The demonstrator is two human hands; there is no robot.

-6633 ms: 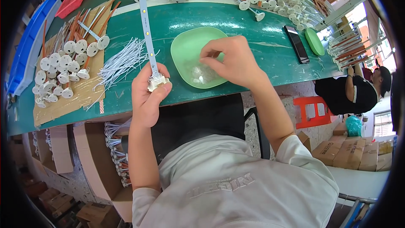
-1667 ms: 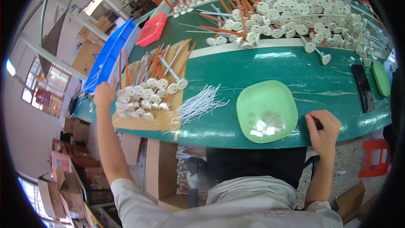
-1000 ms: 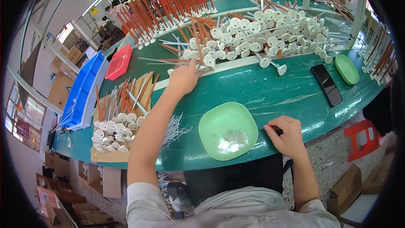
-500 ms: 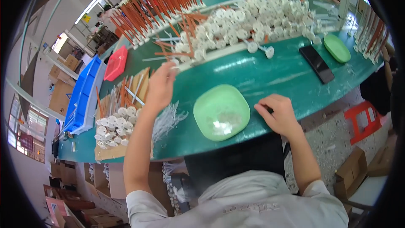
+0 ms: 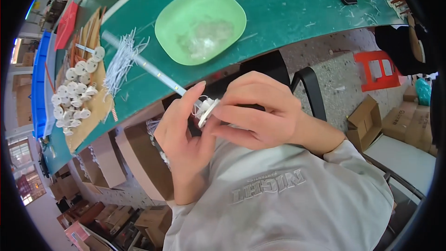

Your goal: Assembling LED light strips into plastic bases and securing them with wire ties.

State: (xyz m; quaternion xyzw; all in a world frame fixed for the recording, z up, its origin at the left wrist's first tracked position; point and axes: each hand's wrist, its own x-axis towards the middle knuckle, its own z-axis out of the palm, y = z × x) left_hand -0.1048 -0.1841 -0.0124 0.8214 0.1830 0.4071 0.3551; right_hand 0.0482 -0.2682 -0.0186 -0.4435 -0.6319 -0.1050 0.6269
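From my remote feed, the long green-topped workbench [image 5: 288, 14] ran above, a pale green square plastic dish [image 5: 200, 17] of clear bits set close for reach. Left of it lay a loose bundle of thin white wires [image 5: 120, 62]. Both hands worked near the chest: the left hand [image 5: 183, 132] curled shut round a long white strip-like rod [image 5: 144, 67], steadying it, while the right hand [image 5: 258, 111] pinched a small round white cap [image 5: 207, 109] against its end, probably seating it.
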